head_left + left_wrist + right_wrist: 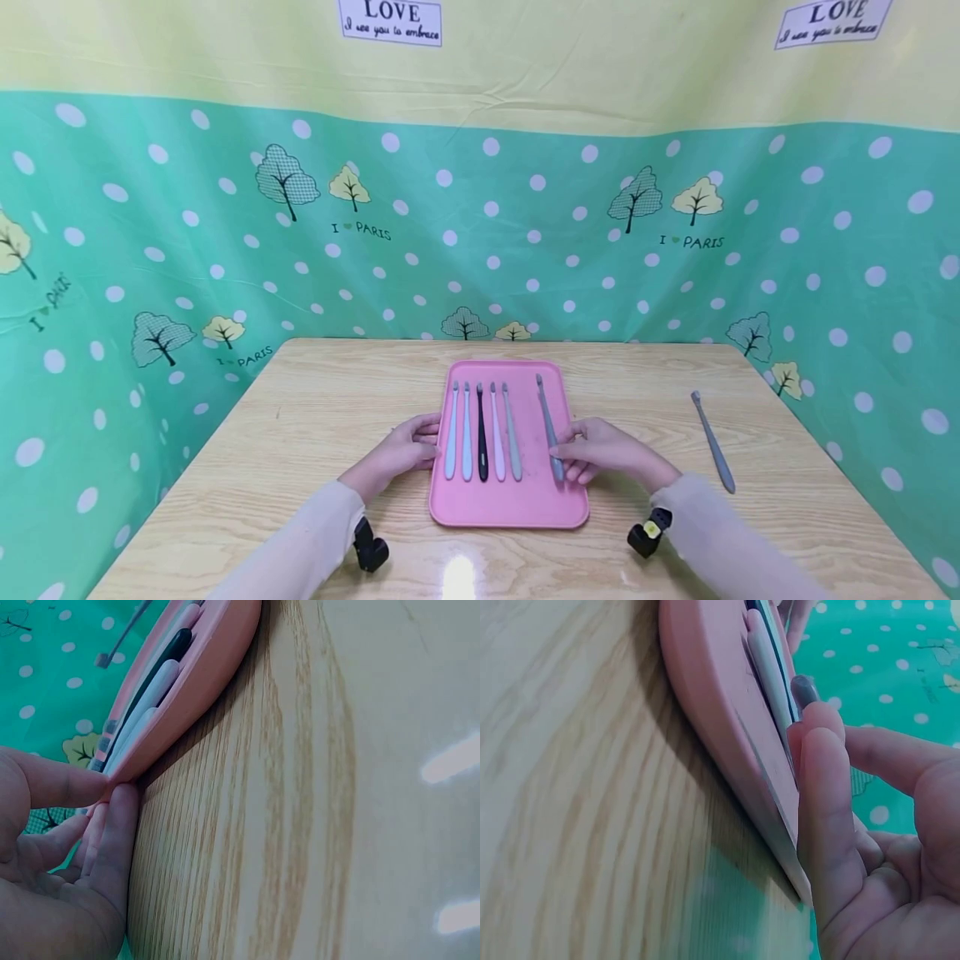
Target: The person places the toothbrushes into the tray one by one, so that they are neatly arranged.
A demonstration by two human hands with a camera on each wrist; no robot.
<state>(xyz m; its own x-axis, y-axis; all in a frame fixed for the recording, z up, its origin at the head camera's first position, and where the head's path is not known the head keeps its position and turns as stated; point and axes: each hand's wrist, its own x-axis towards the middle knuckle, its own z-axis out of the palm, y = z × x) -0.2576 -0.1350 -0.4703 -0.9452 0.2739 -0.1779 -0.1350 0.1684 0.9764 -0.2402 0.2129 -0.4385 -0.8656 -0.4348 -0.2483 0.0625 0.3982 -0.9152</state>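
Observation:
A pink tray [510, 511] lies on the table with several toothbrushes side by side in it. From the left come two pale blue toothbrushes, a black toothbrush [481, 433], a pink toothbrush [498, 433] and a grey-green toothbrush [512, 433]. My left hand [408, 446] pinches the tray's left rim between thumb and fingers, as the left wrist view shows. Over the tray's right side, my right hand [600, 450] pinches a blue-grey toothbrush [546, 408] by its handle. In the right wrist view its handle end [805, 690] pokes out past the fingertips.
Another blue-grey toothbrush [712, 442] lies on the wooden table [337, 375], right of the tray and beyond my right hand. A green and yellow curtain [487, 217] with dots and trees hangs behind the table and along its sides.

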